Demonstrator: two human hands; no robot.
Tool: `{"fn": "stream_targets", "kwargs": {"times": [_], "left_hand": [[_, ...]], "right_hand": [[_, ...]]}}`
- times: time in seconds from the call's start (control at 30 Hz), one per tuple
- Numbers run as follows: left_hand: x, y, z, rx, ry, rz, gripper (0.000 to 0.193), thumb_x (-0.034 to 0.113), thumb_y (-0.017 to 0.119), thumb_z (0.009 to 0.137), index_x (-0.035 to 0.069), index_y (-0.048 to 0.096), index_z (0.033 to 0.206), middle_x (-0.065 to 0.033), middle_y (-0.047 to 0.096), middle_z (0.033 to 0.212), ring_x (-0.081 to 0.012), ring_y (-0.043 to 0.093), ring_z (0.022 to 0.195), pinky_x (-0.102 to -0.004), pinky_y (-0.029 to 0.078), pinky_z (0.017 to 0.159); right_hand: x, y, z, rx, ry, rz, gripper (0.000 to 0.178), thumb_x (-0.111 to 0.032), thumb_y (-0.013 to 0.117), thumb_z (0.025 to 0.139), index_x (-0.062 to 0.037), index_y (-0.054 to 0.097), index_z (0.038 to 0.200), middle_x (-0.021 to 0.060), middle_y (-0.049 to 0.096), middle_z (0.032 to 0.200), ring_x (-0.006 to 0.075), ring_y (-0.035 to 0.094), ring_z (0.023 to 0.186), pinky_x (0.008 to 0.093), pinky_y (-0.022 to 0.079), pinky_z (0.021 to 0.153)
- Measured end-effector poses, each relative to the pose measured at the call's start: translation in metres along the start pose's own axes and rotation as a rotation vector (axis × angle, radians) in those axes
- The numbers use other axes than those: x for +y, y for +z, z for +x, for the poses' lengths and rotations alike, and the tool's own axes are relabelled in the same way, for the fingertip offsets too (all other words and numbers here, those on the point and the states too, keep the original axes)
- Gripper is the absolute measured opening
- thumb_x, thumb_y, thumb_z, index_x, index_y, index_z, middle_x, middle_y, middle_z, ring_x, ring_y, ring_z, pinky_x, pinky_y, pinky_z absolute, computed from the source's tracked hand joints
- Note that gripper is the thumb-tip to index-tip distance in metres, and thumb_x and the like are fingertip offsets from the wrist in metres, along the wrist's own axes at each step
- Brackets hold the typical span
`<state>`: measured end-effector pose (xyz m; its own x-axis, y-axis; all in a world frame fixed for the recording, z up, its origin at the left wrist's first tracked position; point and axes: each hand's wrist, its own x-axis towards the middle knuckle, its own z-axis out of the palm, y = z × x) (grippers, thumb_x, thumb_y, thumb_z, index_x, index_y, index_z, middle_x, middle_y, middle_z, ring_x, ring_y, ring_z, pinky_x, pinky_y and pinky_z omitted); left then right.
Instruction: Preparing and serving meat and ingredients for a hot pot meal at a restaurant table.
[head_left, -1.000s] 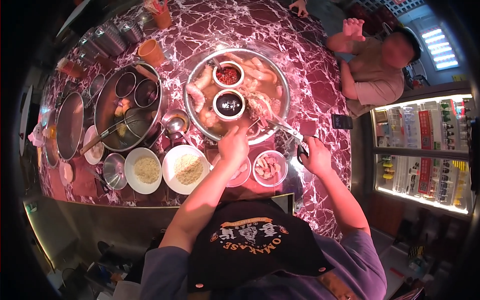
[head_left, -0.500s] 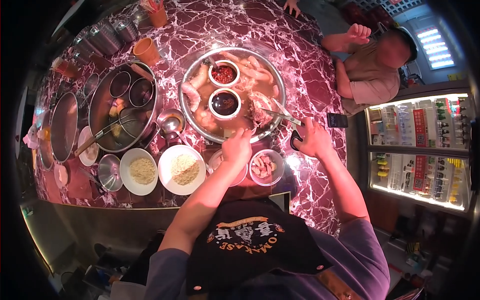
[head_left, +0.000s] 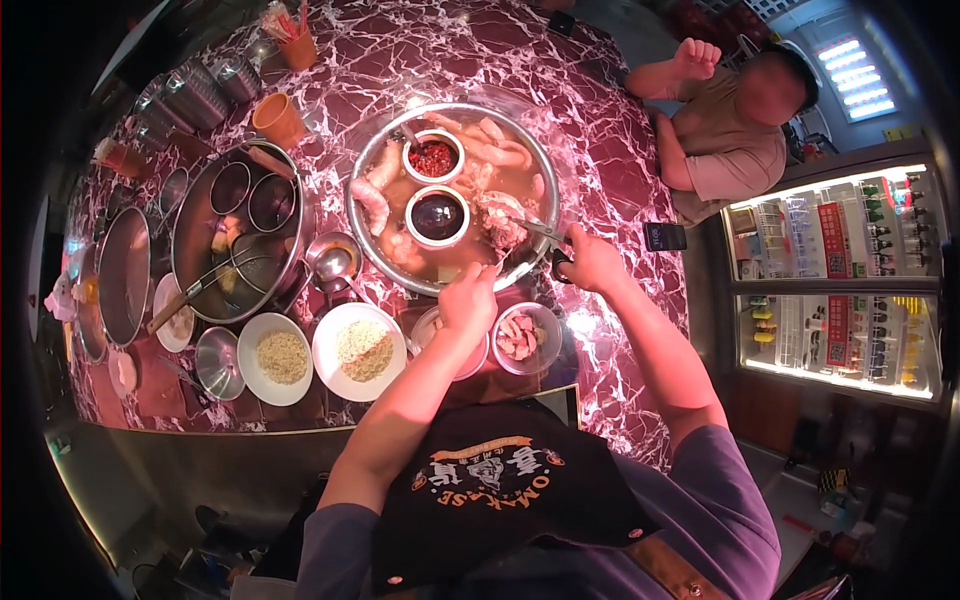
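A pinkish light is cast over the marble tabletop (head_left: 370,60), most strongly around the steel basin (head_left: 378,270). White glare is thrown just below and right of the basin. Far right of it, the glass-door fridge (head_left: 835,287) is lit from within; to its upper right, a slatted panel (head_left: 855,80) is overexposed. Well below-left of it, detail is lost in dimness. Straight edges are bowed, corners blackened.

Scissors (head_left: 541,229): metal blades, dark plastic-looking handles. Basin (head_left: 400,282): shiny metal. Counter (head_left: 370,60): glossy, marble-veined. Tub (head_left: 551,349): clear smooth plastic. Strainer (head_left: 257,262): wooden handle, metal mesh. Apron (head_left: 590,490): matt black cloth.
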<state>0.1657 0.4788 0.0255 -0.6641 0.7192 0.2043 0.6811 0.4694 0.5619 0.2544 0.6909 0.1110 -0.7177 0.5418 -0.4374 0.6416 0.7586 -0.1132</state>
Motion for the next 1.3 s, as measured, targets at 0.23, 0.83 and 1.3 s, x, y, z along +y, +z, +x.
{"fn": "stream_targets", "kwargs": {"times": [0.23, 0.83, 1.3], "left_hand": [[-0.012, -0.013, -0.011, -0.013, -0.073, -0.147, 0.021, 0.007, 0.058, 0.08, 0.01, 0.068, 0.098, -0.0099, 0.063, 0.09, -0.0331, 0.065, 0.079, -0.0449, 0.053, 0.069], [-0.035, -0.028, 0.031, -0.13, -0.367, -0.303, 0.021, 0.018, 0.058, 0.09, 0.011, 0.072, 0.102, -0.0177, 0.07, 0.091, -0.0359, 0.068, 0.087, -0.0441, 0.053, 0.078], [-0.039, 0.034, 0.033, -0.012, -0.375, -0.57, 0.021, 0.015, 0.06, 0.09, 0.007, 0.072, 0.105, -0.0165, 0.071, 0.094, -0.0304, 0.07, 0.087, -0.0376, 0.053, 0.078]], "right_hand": [[0.022, 0.007, -0.001, 0.017, 0.004, 0.084, 0.051, -0.023, 0.069, 0.075, -0.0094, 0.05, 0.121, 0.0223, 0.068, 0.097, 0.0392, 0.066, 0.093, 0.0474, 0.051, 0.083], [0.042, 0.042, -0.024, 0.131, -0.015, 0.261, 0.055, -0.023, 0.072, 0.073, -0.0074, 0.049, 0.12, 0.0214, 0.066, 0.097, 0.0393, 0.065, 0.092, 0.0471, 0.051, 0.081], [0.041, 0.033, -0.034, 0.16, -0.141, 0.096, 0.052, -0.027, 0.071, 0.074, -0.0075, 0.047, 0.116, 0.0184, 0.063, 0.105, 0.0366, 0.064, 0.098, 0.0474, 0.051, 0.082]]}}
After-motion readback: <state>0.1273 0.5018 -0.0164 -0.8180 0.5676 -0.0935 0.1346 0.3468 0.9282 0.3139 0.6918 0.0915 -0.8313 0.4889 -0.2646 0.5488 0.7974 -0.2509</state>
